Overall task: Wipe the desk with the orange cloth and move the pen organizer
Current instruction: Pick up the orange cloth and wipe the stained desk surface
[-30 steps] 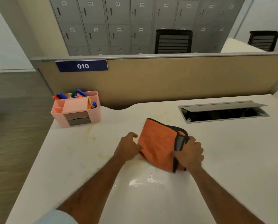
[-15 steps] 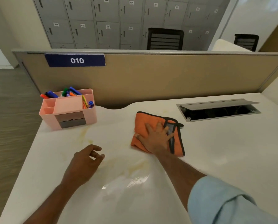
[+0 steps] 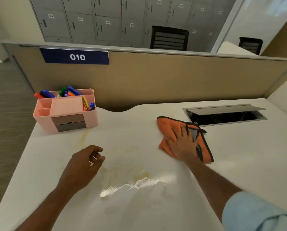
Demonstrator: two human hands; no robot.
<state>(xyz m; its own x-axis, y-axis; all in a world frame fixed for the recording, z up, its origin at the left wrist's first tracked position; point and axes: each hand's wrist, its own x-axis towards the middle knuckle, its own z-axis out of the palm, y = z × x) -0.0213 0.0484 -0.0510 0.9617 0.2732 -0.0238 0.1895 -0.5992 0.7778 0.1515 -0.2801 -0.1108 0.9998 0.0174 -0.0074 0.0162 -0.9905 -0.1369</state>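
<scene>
I'm now sweeping the folded orange microfibre cloth (image 3: 171, 130) rightward under my flat, spread right hand (image 3: 183, 145); left hand (image 3: 84, 161), released and loosely curled, is resting empty.

Single head-worn wide-angle view, looking forward and down, close over the desk (image 3: 139, 205), facing the partition (image 3: 172, 80)

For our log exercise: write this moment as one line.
right hand flat on cloth | left hand free | organizer unmoved | stains remain

White "010" on a blue sign (image 3: 74, 56) fixed to the tan partition (image 3: 172, 77), small number tags on grey lockers (image 3: 106, 19) behind, "027" legible, others too blurred
</scene>
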